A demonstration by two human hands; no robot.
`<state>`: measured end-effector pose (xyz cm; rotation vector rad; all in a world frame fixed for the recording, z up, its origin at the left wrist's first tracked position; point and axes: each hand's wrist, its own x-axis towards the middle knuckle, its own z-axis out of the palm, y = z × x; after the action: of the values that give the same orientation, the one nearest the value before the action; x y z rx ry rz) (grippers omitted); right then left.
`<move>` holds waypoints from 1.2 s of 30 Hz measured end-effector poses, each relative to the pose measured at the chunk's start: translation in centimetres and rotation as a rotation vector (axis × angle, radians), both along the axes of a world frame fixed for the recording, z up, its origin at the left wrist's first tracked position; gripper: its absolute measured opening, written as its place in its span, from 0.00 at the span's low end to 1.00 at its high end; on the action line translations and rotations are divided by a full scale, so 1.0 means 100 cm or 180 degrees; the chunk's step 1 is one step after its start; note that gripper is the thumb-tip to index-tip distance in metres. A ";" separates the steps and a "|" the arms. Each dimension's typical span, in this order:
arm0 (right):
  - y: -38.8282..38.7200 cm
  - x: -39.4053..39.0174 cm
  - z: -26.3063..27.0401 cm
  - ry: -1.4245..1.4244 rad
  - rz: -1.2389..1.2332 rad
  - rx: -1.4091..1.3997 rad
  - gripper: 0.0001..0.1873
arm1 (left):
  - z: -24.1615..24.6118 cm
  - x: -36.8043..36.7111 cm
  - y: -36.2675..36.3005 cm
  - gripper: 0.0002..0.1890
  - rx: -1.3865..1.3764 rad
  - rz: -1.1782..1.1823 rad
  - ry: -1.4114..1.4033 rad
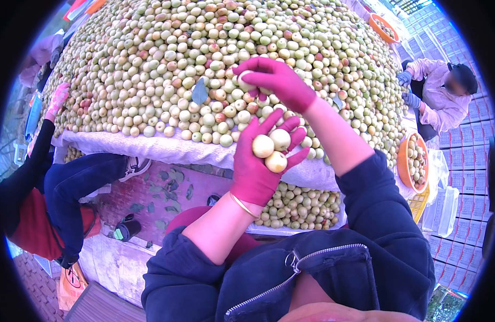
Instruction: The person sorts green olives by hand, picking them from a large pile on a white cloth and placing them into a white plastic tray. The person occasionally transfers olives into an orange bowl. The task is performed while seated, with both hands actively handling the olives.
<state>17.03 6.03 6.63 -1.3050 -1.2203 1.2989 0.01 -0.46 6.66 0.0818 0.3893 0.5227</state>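
Note:
My left hand [253,163], in a magenta glove, is turned palm up and cradles three pale jujubes [276,152] with its fingers spread around them. Further forward, my right hand [277,80] in a matching glove pinches a single pale jujube [246,81] between thumb and fingers. The right palm is turned away, so anything more inside it is hidden. Both hands are above the near edge of a wide heap of green and reddish jujubes [167,88], which rests on a white quilted cloth [151,141]. A loose green leaf [199,91] lies on the heap.
Below the cloth edge is a lined container of jujubes [302,207]. An orange basket [412,163] holds more at the right. One person [442,94] works at right, another [66,197] sits at left. A dark flask [127,228] and fallen leaves [171,191] are on the floor; stacked cartons [466,181] line the right.

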 end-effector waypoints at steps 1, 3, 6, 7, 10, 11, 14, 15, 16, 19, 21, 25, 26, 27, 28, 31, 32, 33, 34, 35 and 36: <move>-0.016 -0.007 0.013 0.0355 0.0313 0.0177 0.16 | 0.000 0.000 0.003 0.30 -0.0172 0.0074 -0.0034; -0.040 -0.022 0.029 0.0299 0.0541 0.0520 0.16 | 0.000 -0.003 0.006 0.29 -0.0231 0.0181 -0.0043; -0.040 -0.024 0.048 -0.0202 0.1045 0.0484 0.14 | 0.003 -0.004 0.003 0.26 0.0279 0.0396 0.0300; -0.038 -0.025 0.050 -0.0367 0.1137 0.0423 0.15 | 0.005 -0.006 0.003 0.25 0.0373 0.0396 0.0371; -0.027 -0.019 0.051 -0.0621 0.1565 0.0557 0.16 | 0.009 -0.009 0.008 0.26 0.0135 0.0423 0.0064; -0.021 -0.017 0.049 -0.0386 0.1651 0.0638 0.17 | 0.010 -0.010 0.010 0.26 0.0058 0.0433 -0.0035; 0.000 -0.010 0.026 0.0402 0.1480 0.0640 0.20 | 0.012 -0.013 0.015 0.28 -0.0347 0.0405 -0.0420; 0.018 -0.004 0.015 0.0203 0.1256 0.0859 0.20 | 0.012 -0.014 0.015 0.27 -0.0316 0.0295 -0.0496; 0.041 -0.004 -0.002 0.0231 0.0801 0.0967 0.20 | 0.013 -0.015 0.015 0.27 -0.0288 0.0176 -0.0573; 0.111 0.000 -0.058 -0.1439 -0.0208 0.1080 0.23 | 0.014 -0.016 0.012 0.29 -0.0243 0.0040 -0.0554; 0.144 -0.003 -0.095 -0.2746 -0.0739 0.1085 0.27 | 0.015 -0.016 0.011 0.29 -0.0209 -0.0034 -0.0563; 0.173 -0.014 -0.134 -0.3916 -0.0857 0.1171 0.24 | 0.017 -0.018 0.012 0.31 -0.0271 -0.0014 -0.0831; 0.174 -0.016 -0.136 -0.4017 -0.0878 0.1213 0.24 | 0.018 -0.018 0.011 0.31 -0.0258 0.0016 -0.0776; 0.174 -0.018 -0.136 -0.4139 -0.0846 0.1161 0.24 | 0.018 -0.019 0.012 0.31 -0.0359 0.0008 -0.0858; 0.174 -0.017 -0.133 -0.3968 -0.0803 0.0965 0.24 | 0.018 -0.019 0.012 0.31 -0.0437 -0.0006 -0.0974; 0.171 -0.014 -0.123 -0.3573 -0.0740 0.0624 0.26 | 0.018 -0.019 0.012 0.30 -0.0466 -0.0027 -0.1058; 0.169 -0.014 -0.120 -0.3489 -0.0761 0.0513 0.26 | 0.019 -0.018 0.011 0.30 -0.0423 -0.0024 -0.1083; 0.168 -0.014 -0.118 -0.3430 -0.0811 0.0398 0.26 | 0.020 -0.018 0.010 0.29 -0.0379 -0.0018 -0.1110; 0.166 -0.016 -0.118 -0.3502 -0.0831 0.0477 0.24 | 0.021 -0.018 0.009 0.29 -0.0369 -0.0040 -0.1054; 0.165 -0.017 -0.117 -0.3677 -0.0643 0.0555 0.23 | 0.022 -0.018 0.007 0.29 -0.0363 -0.0053 -0.1068; 0.164 -0.020 -0.118 -0.3749 -0.0659 0.0641 0.23 | 0.023 -0.019 0.005 0.30 -0.0271 -0.0036 -0.0956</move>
<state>15.01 22.41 -5.19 -2.0429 -1.8271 0.1373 -1.84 0.05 8.97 -0.0763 0.1170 0.4979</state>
